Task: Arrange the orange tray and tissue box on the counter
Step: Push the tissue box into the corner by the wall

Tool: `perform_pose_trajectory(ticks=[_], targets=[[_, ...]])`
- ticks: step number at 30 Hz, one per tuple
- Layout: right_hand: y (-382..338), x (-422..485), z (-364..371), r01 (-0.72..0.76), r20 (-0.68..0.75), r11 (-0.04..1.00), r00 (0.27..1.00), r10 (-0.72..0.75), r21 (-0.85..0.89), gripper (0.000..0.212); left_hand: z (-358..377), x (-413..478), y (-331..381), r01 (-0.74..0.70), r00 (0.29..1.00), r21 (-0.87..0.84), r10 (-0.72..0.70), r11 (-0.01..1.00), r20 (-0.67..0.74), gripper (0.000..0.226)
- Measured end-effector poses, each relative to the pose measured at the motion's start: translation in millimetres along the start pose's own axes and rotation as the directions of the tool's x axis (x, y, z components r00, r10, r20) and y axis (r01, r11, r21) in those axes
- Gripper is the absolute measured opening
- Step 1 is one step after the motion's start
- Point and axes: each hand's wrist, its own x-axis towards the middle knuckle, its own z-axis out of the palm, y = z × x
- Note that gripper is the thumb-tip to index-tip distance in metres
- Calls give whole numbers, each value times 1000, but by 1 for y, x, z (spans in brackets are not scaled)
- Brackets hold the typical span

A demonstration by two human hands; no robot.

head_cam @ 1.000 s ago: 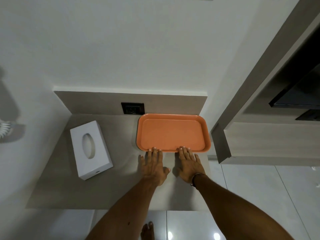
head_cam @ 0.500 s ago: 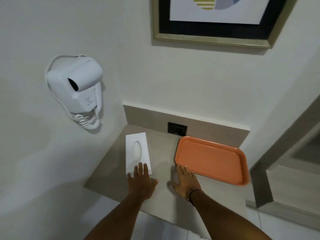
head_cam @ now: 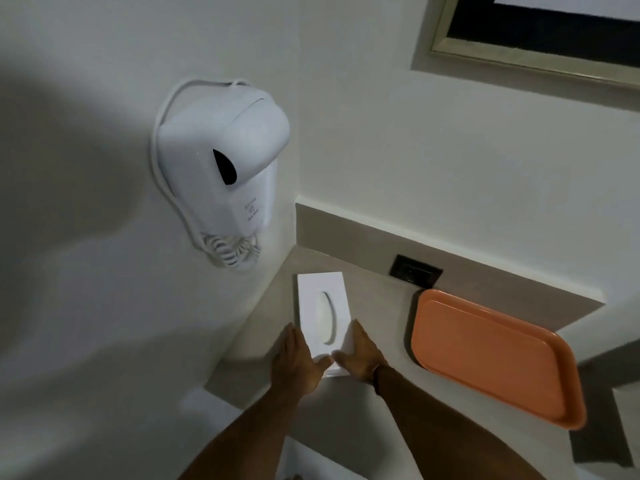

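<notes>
The tissue box (head_cam: 322, 315) lies flat on the bench (head_cam: 377, 327), its long axis running away from me toward the back wall, slot facing up, its near end between my two hands. My left hand (head_cam: 294, 363) presses along the box's left near edge and my right hand (head_cam: 360, 356) along its right near edge, thumbs meeting over the near corner, so my grip is clamped on the box from both sides with the palms flat, not curled. Both hands sit equally close; neither has the lead. The box stands near the left wall, under the wall-mounted hair dryer (head_cam: 221, 174). The orange tray (head_cam: 491, 358) lies well apart to my right, flat on the bench, its far corner just beside the dark wall socket (head_cam: 415, 271), its long axis slanting off toward the bench's right edge. I judge the tray already placed, and the box is what needs squaring now: a push forward along its length should do it.
</notes>
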Motion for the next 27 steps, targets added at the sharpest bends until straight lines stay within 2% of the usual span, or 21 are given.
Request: perform_pose_trajectory(ticks=[4, 9, 18, 27], targets=[[1, 3, 3, 13, -9, 990, 1000, -12, 140, 79, 6, 10, -2, -13, 1000, -202, 18, 979, 20, 113], [0, 6, 3, 47, -61, 972, 998, -34, 230, 73, 5, 15, -1, -6, 1000, -381, 7, 925, 2, 103], [-41, 50, -4, 51, -111, 956, 994, -19, 288, 73, -35, 71, 2, -17, 1000, -395, 25, 918, 14, 95], [-66, 95, -3, -10, -95, 976, 995, 31, 219, 72, -53, 115, -8, -24, 998, -385, 42, 923, 38, 94]])
